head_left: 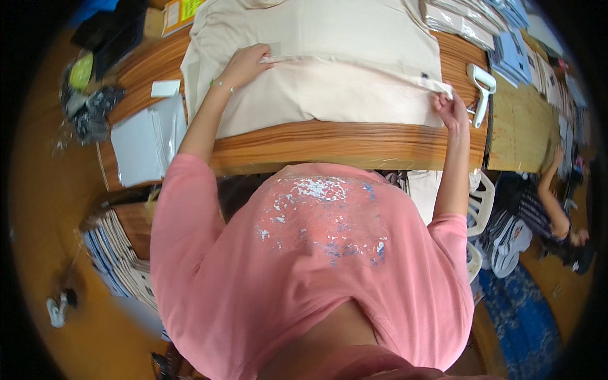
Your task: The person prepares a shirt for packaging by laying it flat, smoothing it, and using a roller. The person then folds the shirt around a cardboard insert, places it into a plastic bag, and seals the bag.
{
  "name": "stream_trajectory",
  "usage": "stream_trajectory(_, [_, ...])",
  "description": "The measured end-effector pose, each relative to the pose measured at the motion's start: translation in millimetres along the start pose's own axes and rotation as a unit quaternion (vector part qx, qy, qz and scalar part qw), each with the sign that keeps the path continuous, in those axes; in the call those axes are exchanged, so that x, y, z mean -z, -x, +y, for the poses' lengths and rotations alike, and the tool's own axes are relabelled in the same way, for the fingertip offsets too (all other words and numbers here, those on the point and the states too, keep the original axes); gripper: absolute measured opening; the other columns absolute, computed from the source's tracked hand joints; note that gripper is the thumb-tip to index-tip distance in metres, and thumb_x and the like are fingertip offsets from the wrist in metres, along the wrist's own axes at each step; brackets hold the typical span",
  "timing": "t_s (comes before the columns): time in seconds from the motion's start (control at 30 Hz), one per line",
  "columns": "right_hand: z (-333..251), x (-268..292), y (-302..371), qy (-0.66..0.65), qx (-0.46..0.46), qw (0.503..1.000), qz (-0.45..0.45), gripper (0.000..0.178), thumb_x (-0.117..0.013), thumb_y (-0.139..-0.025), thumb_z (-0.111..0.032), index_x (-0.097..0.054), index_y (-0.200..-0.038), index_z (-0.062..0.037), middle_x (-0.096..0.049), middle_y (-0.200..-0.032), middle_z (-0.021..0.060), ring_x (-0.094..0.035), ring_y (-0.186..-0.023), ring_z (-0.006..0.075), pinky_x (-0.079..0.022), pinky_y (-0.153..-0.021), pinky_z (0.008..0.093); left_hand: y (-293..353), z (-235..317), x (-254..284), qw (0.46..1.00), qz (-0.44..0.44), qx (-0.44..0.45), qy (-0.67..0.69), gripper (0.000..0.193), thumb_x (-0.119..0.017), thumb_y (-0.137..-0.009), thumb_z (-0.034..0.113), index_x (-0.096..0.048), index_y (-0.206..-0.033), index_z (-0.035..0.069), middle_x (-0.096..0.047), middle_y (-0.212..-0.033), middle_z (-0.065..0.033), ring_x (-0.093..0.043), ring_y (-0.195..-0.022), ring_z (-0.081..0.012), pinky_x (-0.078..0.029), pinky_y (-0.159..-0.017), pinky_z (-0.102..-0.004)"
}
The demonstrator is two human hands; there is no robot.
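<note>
A cream-coloured garment (316, 95) lies spread over the wooden table in front of me, with one edge drawn up as a long ridge between my hands. My left hand (247, 65) pinches that edge towards the left, its knuckles bent. At the right end, my right hand (452, 111) grips a corner of the same edge near a small dark label. The fold runs almost straight across from hand to hand. A white lint roller (481, 88) lies just right of my right hand, apart from it.
Clear plastic sleeves (142, 142) lie on the table (380, 147) at left, below a small white card (166, 88). Packed garments (462, 22) are piled at the far right. A white plastic chair (484, 202) stands at right, and another person (548, 206) sits beyond it.
</note>
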State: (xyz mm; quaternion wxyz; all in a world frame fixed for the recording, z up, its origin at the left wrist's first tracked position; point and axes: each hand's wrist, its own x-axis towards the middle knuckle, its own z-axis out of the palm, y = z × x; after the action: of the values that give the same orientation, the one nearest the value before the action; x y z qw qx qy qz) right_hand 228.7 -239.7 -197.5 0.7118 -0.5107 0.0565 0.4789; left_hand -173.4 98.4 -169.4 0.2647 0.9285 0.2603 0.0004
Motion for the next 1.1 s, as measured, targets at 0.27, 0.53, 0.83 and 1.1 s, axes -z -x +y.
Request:
stream_trajectory(0.27, [9, -34, 3, 0.146, 0.015, 0.989, 0.035, 0.030, -0.052, -0.084, -0.001, -0.052, -0.114, 0.0006, -0.062, -0.104, 0.0132, -0.059, -0.102, 0.0243, -0.054, -0.082, 0.0377, 2, -12, -49, 0.977, 0.201, -0.032, -0.068, 0.017, -0.059, -0.080, 0.012, -0.054, -0.093, 0.003, -0.060, -0.100, -0.0124, -0.054, -0.102, -0.0262, -0.035, -0.094, -0.0446])
stream_trajectory(0.53, [-4, -14, -39, 0.531, 0.241, 0.804, 0.114, 0.019, -0.068, -0.079, -0.015, -0.063, -0.089, -0.0002, -0.052, -0.064, -0.0027, -0.043, -0.049, 0.0057, -0.030, -0.040, 0.0216, -4, -21, -50, 0.978, 0.198, -0.028, -0.059, 0.021, -0.062, -0.080, 0.015, -0.057, -0.097, 0.006, -0.062, -0.101, -0.0075, -0.057, -0.093, -0.0232, -0.035, -0.096, -0.0432])
stream_trajectory(0.83, [-5, -49, -36, 0.478, 0.148, 0.859, 0.109, 0.018, -0.067, -0.077, -0.014, -0.065, -0.089, -0.0002, -0.055, -0.062, -0.0027, -0.042, -0.050, 0.0048, -0.032, -0.044, 0.0217, -10, -15, -40, 0.965, 0.216, -0.094, -0.117, 0.021, -0.065, -0.078, 0.022, -0.059, -0.093, 0.009, -0.064, -0.092, -0.0035, -0.059, -0.083, -0.0176, -0.038, -0.078, -0.0324])
stream_trajectory(1.1, [21, -27, -57, 0.676, 0.357, 0.583, 0.275, 0.019, -0.064, -0.077, -0.022, -0.066, -0.092, -0.0102, -0.060, -0.083, 0.0093, -0.054, -0.077, 0.0233, -0.042, -0.069, 0.0366, -20, -14, -40, 0.955, 0.238, -0.109, -0.143, 0.025, -0.067, -0.075, 0.028, -0.061, -0.089, 0.008, -0.065, -0.086, -0.0030, -0.059, -0.082, -0.0188, -0.039, -0.081, -0.0329])
